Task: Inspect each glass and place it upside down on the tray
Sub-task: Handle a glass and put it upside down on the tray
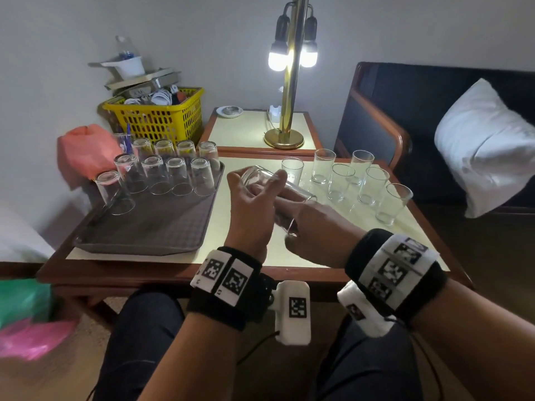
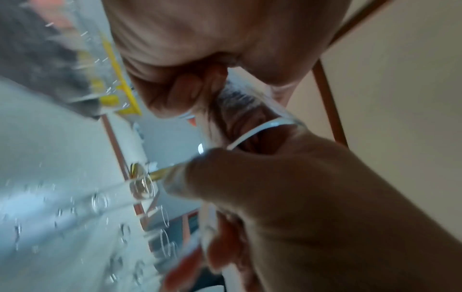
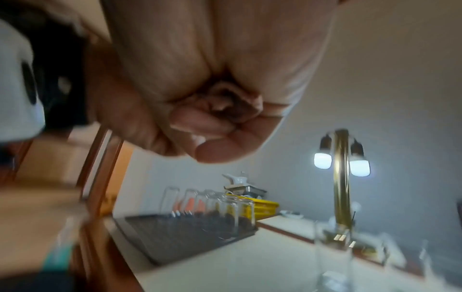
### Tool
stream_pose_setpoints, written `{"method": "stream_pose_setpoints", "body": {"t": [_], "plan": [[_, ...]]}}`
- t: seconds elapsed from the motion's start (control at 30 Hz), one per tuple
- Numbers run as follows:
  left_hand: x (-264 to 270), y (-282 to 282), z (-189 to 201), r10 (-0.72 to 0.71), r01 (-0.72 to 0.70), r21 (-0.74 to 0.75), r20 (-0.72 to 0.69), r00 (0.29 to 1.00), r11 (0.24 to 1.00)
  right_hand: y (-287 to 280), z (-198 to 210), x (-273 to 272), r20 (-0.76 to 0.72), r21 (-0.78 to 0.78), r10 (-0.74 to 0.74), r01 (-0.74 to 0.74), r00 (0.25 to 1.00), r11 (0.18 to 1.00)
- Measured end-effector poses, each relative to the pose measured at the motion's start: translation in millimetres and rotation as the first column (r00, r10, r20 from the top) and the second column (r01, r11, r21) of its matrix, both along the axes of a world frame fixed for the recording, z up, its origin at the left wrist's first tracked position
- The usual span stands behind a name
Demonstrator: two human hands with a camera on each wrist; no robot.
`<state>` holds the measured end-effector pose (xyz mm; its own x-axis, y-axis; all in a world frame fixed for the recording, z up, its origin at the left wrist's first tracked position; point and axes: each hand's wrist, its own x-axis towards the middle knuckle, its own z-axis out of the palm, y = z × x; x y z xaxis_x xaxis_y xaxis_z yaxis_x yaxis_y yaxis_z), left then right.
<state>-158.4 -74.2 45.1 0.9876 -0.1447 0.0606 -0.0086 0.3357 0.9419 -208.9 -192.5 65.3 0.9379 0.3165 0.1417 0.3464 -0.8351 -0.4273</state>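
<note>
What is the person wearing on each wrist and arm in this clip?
Bare hands and forearms, no sleeves. The left wrist carries a black band with white square-coded marker patches, and a white boxy camera unit bearing another black code, with a thin black cable trailing down. The right wrist has a black band with a white coded strip and a white padded unit beneath.

Upper centre: lit brass lamp (image 1: 290,82); upper left: yellow basket (image 1: 162,117), pink bag (image 1: 84,151); right: white pillow (image 1: 486,146).

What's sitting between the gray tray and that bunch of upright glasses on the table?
In the head view, both hands, the left hand and right hand, holding one tilted glass above bare tabletop between the tray and upright glasses.
</note>
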Motion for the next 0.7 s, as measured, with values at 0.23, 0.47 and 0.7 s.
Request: {"method": "stream_pose_setpoints", "body": {"t": [0.23,0.47,0.7], "plan": [[2.6,3.7,-1.8,-0.073,0.086,-0.139,0.099,0.992,0.986,-0.4,21.5,-4.6,-0.39,0.731,0.125,0.224,0.912,0.645],[0.9,7.5,0.8,-0.067,0.067,-0.008,-0.094,0.993,0.998,6.1,-3.3,0.0,0.014,0.03,-0.049,0.049,0.999,0.998],[-12.6,2.3,-9.7,-0.101,0.102,-0.053,0.02,0.995,0.993,-5.4,-3.7,-9.4,-0.452,0.818,0.228,0.298,0.863,0.492]]}}
